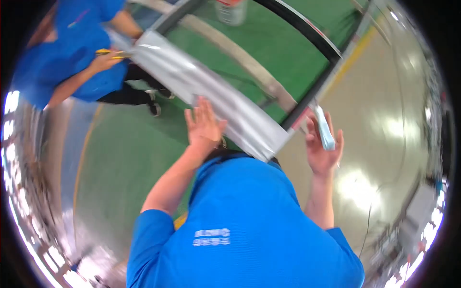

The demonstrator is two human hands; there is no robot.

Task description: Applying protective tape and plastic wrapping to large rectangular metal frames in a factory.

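My left hand (204, 126) lies at the near side of a wide silver profile (206, 79), fingers spread and stretched over its edge. The profile forms one side of a large frame with dark inner bars (314, 86). In my right hand (324, 152), by the frame's right corner, is a slim light-blue tool (324, 128), held between thumb and fingers. Its far end is blurred near the corner, so its exact kind does not show. At the profile's far left end, another person's hand (103, 62) holds a yellow-handled tool (109, 54).
The co-worker in a blue shirt (86, 43) stands at the upper left. Padded beige beams (240, 57) run beneath the frame. A white bucket (231, 12) stands on the green floor (129, 158) beyond. Cables cross the pale floor (384, 129) at right.
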